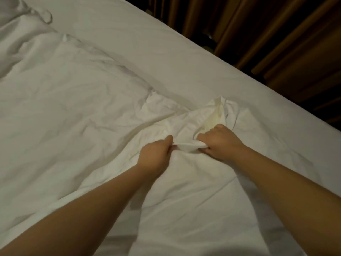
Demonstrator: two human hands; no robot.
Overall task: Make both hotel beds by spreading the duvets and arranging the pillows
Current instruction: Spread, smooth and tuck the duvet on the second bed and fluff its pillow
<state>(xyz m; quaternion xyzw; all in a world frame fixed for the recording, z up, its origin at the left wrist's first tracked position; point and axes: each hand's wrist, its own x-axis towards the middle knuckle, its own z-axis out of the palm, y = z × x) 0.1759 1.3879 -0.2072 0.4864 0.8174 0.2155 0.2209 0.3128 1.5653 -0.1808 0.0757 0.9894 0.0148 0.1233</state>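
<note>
A white duvet [70, 100] lies rumpled across the bed, its creased edge running diagonally over the white sheet [166, 52]. My left hand [156, 156] and my right hand [219, 143] are close together near the middle of the view. Both grip one bunched fold of the duvet between them. Just beyond my right hand the duvet's corner [219, 109] stands up in crumpled peaks. No pillow is in view.
The bed's far edge runs diagonally from top centre to the right side. Beyond it hang dark brown curtains [267, 34] in deep folds. More bunched white bedding [22, 13] lies at the top left.
</note>
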